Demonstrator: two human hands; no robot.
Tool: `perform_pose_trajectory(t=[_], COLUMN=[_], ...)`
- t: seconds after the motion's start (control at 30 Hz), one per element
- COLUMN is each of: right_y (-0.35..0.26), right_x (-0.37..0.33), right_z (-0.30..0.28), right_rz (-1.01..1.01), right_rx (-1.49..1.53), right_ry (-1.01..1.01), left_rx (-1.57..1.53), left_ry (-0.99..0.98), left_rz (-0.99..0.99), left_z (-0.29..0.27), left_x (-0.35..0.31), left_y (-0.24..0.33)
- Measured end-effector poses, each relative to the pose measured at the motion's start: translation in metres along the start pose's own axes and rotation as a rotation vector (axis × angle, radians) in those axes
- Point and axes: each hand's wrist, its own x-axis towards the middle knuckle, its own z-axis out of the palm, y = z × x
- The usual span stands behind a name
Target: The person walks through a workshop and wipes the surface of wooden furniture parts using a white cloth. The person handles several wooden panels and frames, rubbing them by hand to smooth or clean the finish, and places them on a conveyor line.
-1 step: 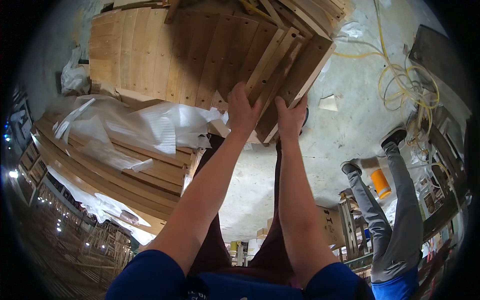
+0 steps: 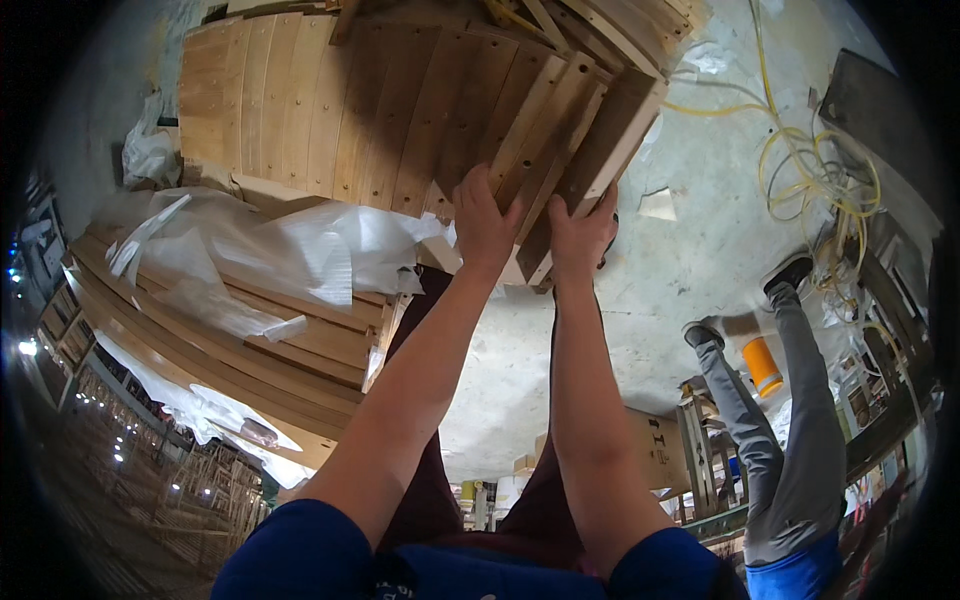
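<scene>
A slatted wooden panel (image 2: 390, 110) with rows of screw holes lies in front of me. Along its right end run a narrow wooden slat (image 2: 545, 125) and, beyond that, a wider wooden board (image 2: 610, 140) standing on edge. My left hand (image 2: 486, 225) is closed over the near end of the slat, its fingertips partly hidden on the wood. My right hand (image 2: 582, 238) grips the near end of the wider board, thumb on the inner side and fingers round the outer edge. Little space separates the two hands.
Slatted wooden pieces (image 2: 300, 345) lie at the left under white foam sheeting (image 2: 300, 245). A yellow hose (image 2: 860, 190) coils on the concrete floor (image 2: 680, 240) at the right. Another person's grey-trousered legs (image 2: 790, 450) stand near an orange cylinder (image 2: 762, 367).
My right hand and the wider board have shifted slightly to the left, toward the slat. My left hand stays almost where it was.
</scene>
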Motion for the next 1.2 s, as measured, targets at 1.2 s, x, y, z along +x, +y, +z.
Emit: perform_pose_trajectory(t=[1.2], right_y=[-0.099], right_x=[0.031], right_z=[0.151], right_rz=[-0.045], right_rx=[0.653], right_ry=[-0.162], left_rx=[0.036], left_ry=[0.134], left_rz=[-0.457], left_z=[-0.088], left_x=[-0.023], left_y=[-0.158])
